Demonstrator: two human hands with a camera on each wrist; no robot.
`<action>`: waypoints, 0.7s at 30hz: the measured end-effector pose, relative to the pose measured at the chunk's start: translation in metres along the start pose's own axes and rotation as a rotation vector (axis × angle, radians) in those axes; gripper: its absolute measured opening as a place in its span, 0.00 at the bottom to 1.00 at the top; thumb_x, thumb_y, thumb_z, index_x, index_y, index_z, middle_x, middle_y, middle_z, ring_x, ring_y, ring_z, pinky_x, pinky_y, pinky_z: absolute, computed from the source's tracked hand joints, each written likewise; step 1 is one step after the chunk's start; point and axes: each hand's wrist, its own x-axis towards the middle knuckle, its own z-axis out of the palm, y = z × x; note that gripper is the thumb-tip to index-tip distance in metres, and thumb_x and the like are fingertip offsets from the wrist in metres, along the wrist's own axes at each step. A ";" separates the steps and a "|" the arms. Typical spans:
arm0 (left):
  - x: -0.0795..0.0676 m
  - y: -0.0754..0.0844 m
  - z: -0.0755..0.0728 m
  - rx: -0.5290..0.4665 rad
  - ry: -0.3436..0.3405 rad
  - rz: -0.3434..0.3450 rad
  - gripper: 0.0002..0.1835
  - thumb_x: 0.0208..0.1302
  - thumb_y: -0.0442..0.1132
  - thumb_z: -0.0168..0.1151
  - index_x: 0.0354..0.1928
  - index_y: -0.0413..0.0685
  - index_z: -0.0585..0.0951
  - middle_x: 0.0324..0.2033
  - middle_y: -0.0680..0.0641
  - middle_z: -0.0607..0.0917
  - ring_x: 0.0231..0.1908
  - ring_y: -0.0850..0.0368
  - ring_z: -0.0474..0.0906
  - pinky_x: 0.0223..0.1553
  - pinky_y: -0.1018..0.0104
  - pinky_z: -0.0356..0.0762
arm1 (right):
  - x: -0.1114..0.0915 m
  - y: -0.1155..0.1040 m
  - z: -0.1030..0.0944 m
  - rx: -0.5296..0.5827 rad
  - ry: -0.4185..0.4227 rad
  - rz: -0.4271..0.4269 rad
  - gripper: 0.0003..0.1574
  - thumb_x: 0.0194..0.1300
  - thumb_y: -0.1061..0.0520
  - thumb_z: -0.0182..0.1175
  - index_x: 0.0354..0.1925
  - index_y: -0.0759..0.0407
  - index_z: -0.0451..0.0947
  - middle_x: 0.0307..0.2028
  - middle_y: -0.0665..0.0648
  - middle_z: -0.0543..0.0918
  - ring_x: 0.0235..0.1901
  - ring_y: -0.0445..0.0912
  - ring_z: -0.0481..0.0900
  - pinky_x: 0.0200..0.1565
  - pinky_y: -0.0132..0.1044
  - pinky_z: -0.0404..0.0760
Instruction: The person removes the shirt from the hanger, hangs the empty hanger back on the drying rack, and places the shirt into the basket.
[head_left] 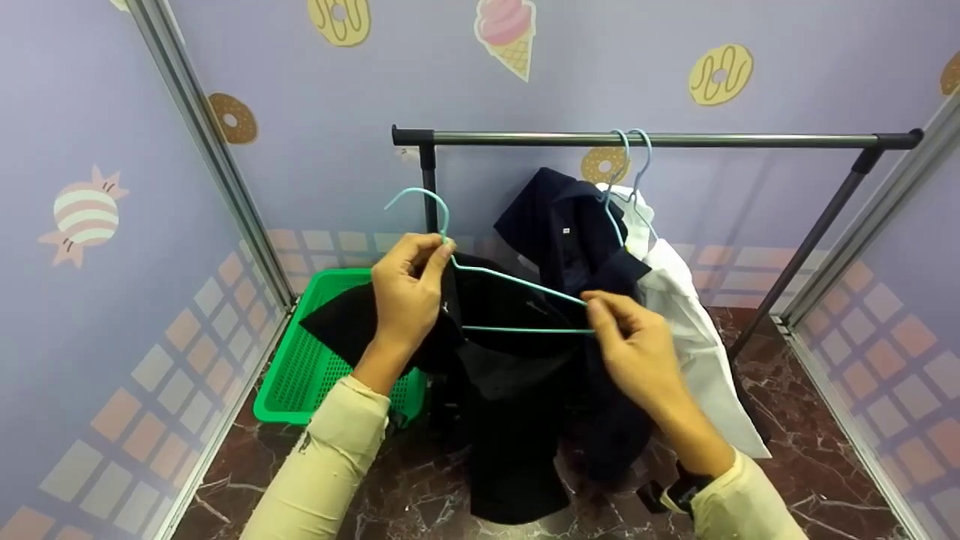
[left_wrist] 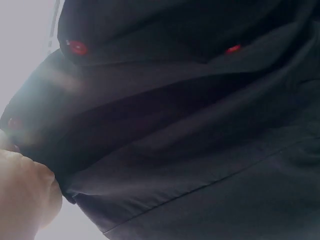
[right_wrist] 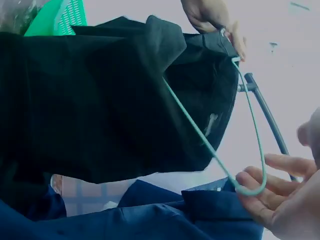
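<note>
My left hand (head_left: pixel 409 289) pinches a light-green wire clothes hanger (head_left: pixel 517 281) at the neck, just under its hook, with the collar of a black shirt (head_left: pixel 517 435) beside the fingers. At the hanger's right end, my right hand (head_left: pixel 634 345) holds the corner between thumb and fingers; the right wrist view shows this hanger corner (right_wrist: pixel 250 191) lying against the fingers, outside the shirt. The hanger's left part is hidden inside the shirt. Close up in the left wrist view, the dark cloth (left_wrist: pixel 175 140) carries small red details, and part of a hand (left_wrist: pixel 27 195) shows.
Behind the hands stands a clothes rack with a metal rail (head_left: pixel 517 139). A dark navy garment (head_left: pixel 562 217) and a white garment (head_left: pixel 682 300) hang from it on pale blue hangers. A green plastic basket (head_left: pixel 281 382) sits on the floor at left, partly under the black shirt.
</note>
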 end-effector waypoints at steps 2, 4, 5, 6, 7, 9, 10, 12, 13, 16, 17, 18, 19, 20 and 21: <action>-0.002 0.001 0.004 0.024 -0.032 0.025 0.06 0.70 0.33 0.71 0.36 0.36 0.89 0.32 0.40 0.90 0.29 0.65 0.78 0.34 0.75 0.77 | -0.002 -0.001 0.006 -0.089 0.006 -0.094 0.13 0.77 0.56 0.65 0.54 0.58 0.90 0.49 0.54 0.94 0.50 0.45 0.89 0.55 0.33 0.83; -0.005 0.002 0.009 0.035 -0.064 0.047 0.06 0.70 0.33 0.72 0.36 0.37 0.89 0.33 0.42 0.91 0.31 0.63 0.80 0.36 0.74 0.79 | -0.003 -0.001 0.012 -0.145 -0.003 -0.158 0.12 0.75 0.57 0.67 0.53 0.58 0.90 0.46 0.53 0.94 0.48 0.47 0.89 0.55 0.40 0.84; -0.007 0.003 0.012 0.042 -0.079 0.059 0.05 0.70 0.33 0.72 0.36 0.38 0.89 0.33 0.43 0.91 0.32 0.62 0.82 0.37 0.74 0.80 | -0.004 -0.001 0.016 -0.161 -0.008 -0.178 0.12 0.74 0.57 0.68 0.52 0.58 0.90 0.45 0.53 0.94 0.48 0.47 0.90 0.55 0.41 0.85; -0.009 0.004 0.014 0.046 -0.094 0.069 0.05 0.70 0.33 0.72 0.36 0.39 0.90 0.34 0.44 0.91 0.33 0.61 0.83 0.38 0.73 0.81 | -0.004 -0.001 0.019 -0.165 -0.016 -0.192 0.11 0.74 0.57 0.68 0.52 0.58 0.90 0.44 0.53 0.93 0.45 0.46 0.90 0.52 0.42 0.86; -0.010 0.004 0.016 0.048 -0.105 0.078 0.04 0.70 0.33 0.72 0.36 0.40 0.90 0.34 0.44 0.91 0.34 0.60 0.84 0.40 0.73 0.82 | -0.004 -0.002 0.022 -0.156 -0.026 -0.198 0.11 0.74 0.58 0.68 0.51 0.58 0.91 0.41 0.52 0.93 0.41 0.45 0.89 0.48 0.40 0.86; -0.014 0.005 0.020 0.046 -0.126 0.090 0.02 0.69 0.32 0.72 0.37 0.41 0.90 0.35 0.45 0.92 0.35 0.58 0.86 0.41 0.72 0.84 | -0.003 -0.003 0.027 -0.144 -0.034 -0.196 0.08 0.74 0.58 0.69 0.48 0.57 0.91 0.37 0.51 0.92 0.34 0.42 0.85 0.42 0.35 0.84; -0.015 0.005 0.022 0.045 -0.134 0.094 0.02 0.69 0.32 0.72 0.37 0.42 0.90 0.35 0.46 0.92 0.35 0.58 0.86 0.42 0.71 0.84 | -0.003 -0.003 0.029 -0.139 -0.030 -0.191 0.07 0.74 0.58 0.69 0.46 0.57 0.92 0.34 0.50 0.90 0.32 0.40 0.82 0.39 0.32 0.82; -0.017 0.006 0.024 0.038 -0.148 0.094 0.02 0.69 0.32 0.72 0.37 0.43 0.91 0.35 0.46 0.92 0.36 0.58 0.86 0.42 0.71 0.84 | -0.003 -0.003 0.031 -0.133 -0.012 -0.180 0.05 0.73 0.59 0.69 0.42 0.56 0.92 0.29 0.49 0.88 0.28 0.39 0.77 0.35 0.29 0.77; -0.017 0.006 0.026 0.031 -0.154 0.090 0.02 0.69 0.32 0.72 0.37 0.44 0.91 0.35 0.46 0.92 0.36 0.58 0.86 0.42 0.71 0.84 | -0.003 -0.003 0.031 -0.130 -0.002 -0.173 0.05 0.73 0.59 0.69 0.40 0.55 0.92 0.28 0.49 0.87 0.27 0.38 0.76 0.34 0.28 0.76; -0.018 0.006 0.027 0.016 -0.171 0.076 0.03 0.70 0.34 0.72 0.38 0.42 0.91 0.36 0.45 0.92 0.36 0.57 0.87 0.41 0.72 0.85 | -0.004 -0.004 0.030 -0.104 0.018 -0.139 0.06 0.72 0.60 0.70 0.36 0.54 0.92 0.27 0.49 0.88 0.26 0.37 0.77 0.33 0.27 0.76; -0.018 0.005 0.027 0.011 -0.175 0.072 0.04 0.70 0.35 0.73 0.39 0.41 0.91 0.37 0.45 0.93 0.36 0.57 0.88 0.41 0.72 0.85 | -0.005 -0.004 0.030 -0.092 0.019 -0.125 0.07 0.72 0.60 0.70 0.35 0.54 0.92 0.27 0.49 0.89 0.25 0.37 0.77 0.32 0.26 0.76; -0.019 0.005 0.027 0.006 -0.179 0.067 0.04 0.70 0.35 0.73 0.39 0.40 0.91 0.37 0.45 0.93 0.37 0.57 0.88 0.42 0.71 0.86 | -0.005 -0.004 0.029 -0.078 0.017 -0.108 0.07 0.72 0.59 0.70 0.35 0.53 0.92 0.28 0.50 0.90 0.25 0.37 0.78 0.32 0.26 0.76; -0.019 0.005 0.027 0.003 -0.180 0.064 0.05 0.70 0.36 0.73 0.39 0.40 0.91 0.37 0.46 0.93 0.37 0.57 0.89 0.42 0.71 0.86 | -0.005 -0.004 0.029 -0.062 0.012 -0.090 0.07 0.72 0.59 0.70 0.35 0.53 0.92 0.28 0.50 0.91 0.25 0.37 0.79 0.32 0.26 0.77; -0.019 0.005 0.027 -0.001 -0.182 0.064 0.05 0.69 0.36 0.73 0.40 0.40 0.91 0.37 0.45 0.93 0.38 0.56 0.90 0.43 0.71 0.86 | -0.005 -0.004 0.028 -0.048 0.008 -0.072 0.07 0.72 0.59 0.70 0.35 0.53 0.93 0.29 0.50 0.91 0.26 0.37 0.80 0.32 0.26 0.77; -0.019 0.004 0.027 -0.005 -0.182 0.066 0.06 0.69 0.36 0.73 0.40 0.40 0.92 0.37 0.45 0.94 0.38 0.56 0.90 0.43 0.71 0.87 | -0.006 -0.004 0.028 -0.030 0.004 -0.054 0.08 0.72 0.59 0.70 0.35 0.53 0.93 0.30 0.51 0.92 0.26 0.37 0.81 0.32 0.25 0.78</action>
